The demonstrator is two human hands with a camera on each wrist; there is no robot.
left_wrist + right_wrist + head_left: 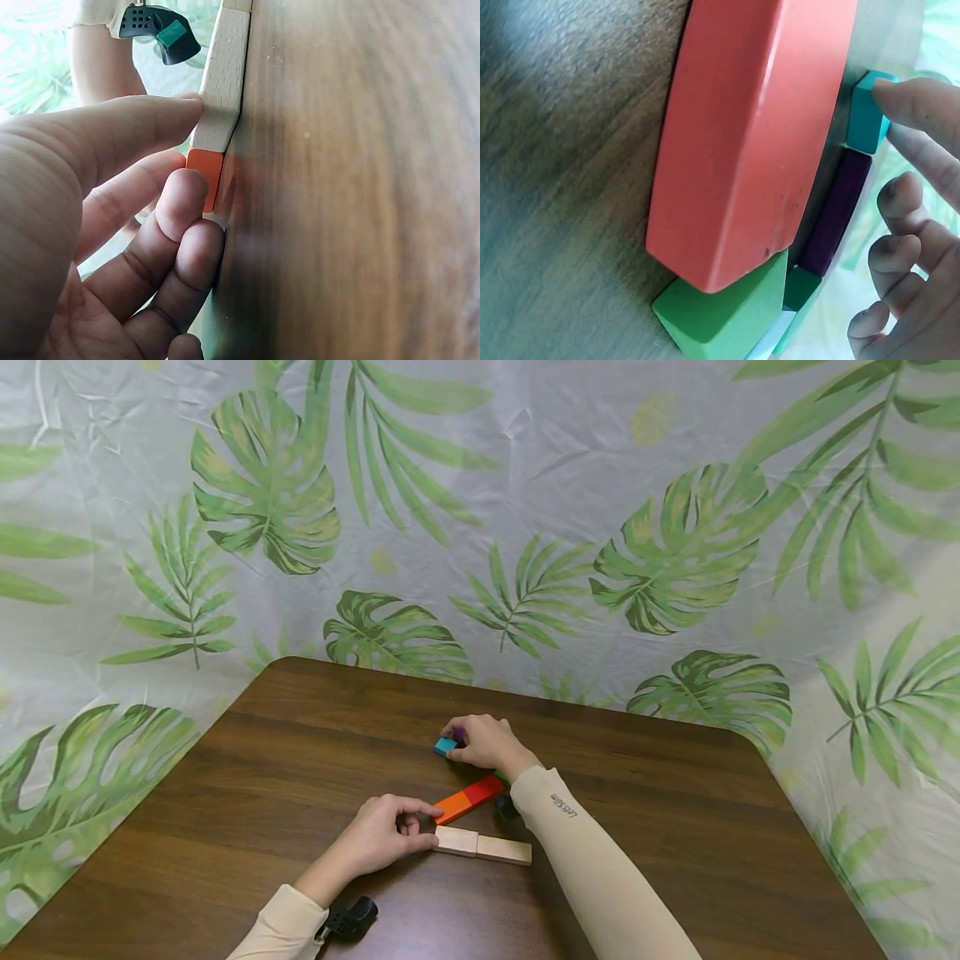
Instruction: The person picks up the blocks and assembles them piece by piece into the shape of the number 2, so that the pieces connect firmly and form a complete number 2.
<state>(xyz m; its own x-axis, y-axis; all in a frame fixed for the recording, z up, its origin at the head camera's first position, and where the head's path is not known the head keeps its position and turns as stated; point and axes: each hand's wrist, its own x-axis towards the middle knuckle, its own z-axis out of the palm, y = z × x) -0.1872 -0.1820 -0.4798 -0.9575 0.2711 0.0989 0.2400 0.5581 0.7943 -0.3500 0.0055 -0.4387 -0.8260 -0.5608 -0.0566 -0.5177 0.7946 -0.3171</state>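
Observation:
In the head view my right hand (486, 742) pinches a small blue block (444, 746) between thumb and index finger at the far end of a line of blocks. A purple block (837, 214) adjoins it, below my curled other fingers in the right wrist view. My left hand (381, 833) rests at the near end. Its thumb touches the end of a plain wooden block (456, 840), and its index fingertip touches the end of an orange block (450, 807). The left hand's other fingers are bent and hold nothing.
A second plain wooden block (504, 850) continues from the first. Beyond the orange block lie a red block (483, 789) and a green block (727, 311), the latter partly behind my right wrist in the head view. All lie on a brown wooden table (300, 752) before a leaf-print curtain (555, 485).

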